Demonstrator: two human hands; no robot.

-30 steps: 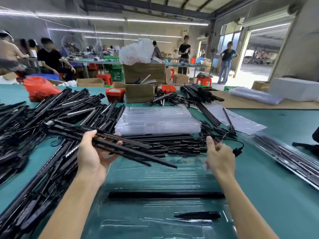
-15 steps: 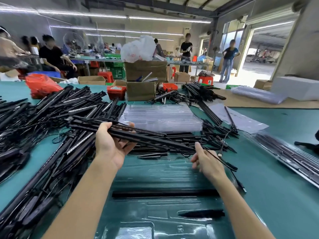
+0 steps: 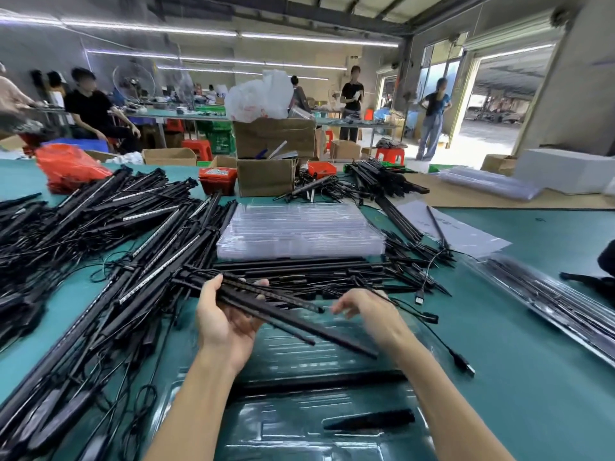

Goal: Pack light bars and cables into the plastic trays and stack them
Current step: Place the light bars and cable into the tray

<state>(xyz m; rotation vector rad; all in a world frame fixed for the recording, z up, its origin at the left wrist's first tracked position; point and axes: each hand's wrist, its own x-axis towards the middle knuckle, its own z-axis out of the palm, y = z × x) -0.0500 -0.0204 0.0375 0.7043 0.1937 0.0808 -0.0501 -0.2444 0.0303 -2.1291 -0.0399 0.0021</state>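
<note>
your left hand [image 3: 229, 322] has brought its bundle of light bars [image 3: 283, 311] down from over the heap, and it now slants above the clear tray [image 3: 332, 424] in front of you, your grip closed around the bars. your right hand [image 3: 372, 311] has left the cable [image 3: 432, 316] lying on the worktop [image 3: 532, 377] and reaches, fingers loose and empty, toward the bars' free ends. the tray already holds 1 bar, so seating these looks next.

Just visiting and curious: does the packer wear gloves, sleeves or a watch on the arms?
No. The left hand and right hand are bare, without gloves, rings or a watch. Both forearms are bare too, with no sleeve in view.
</note>
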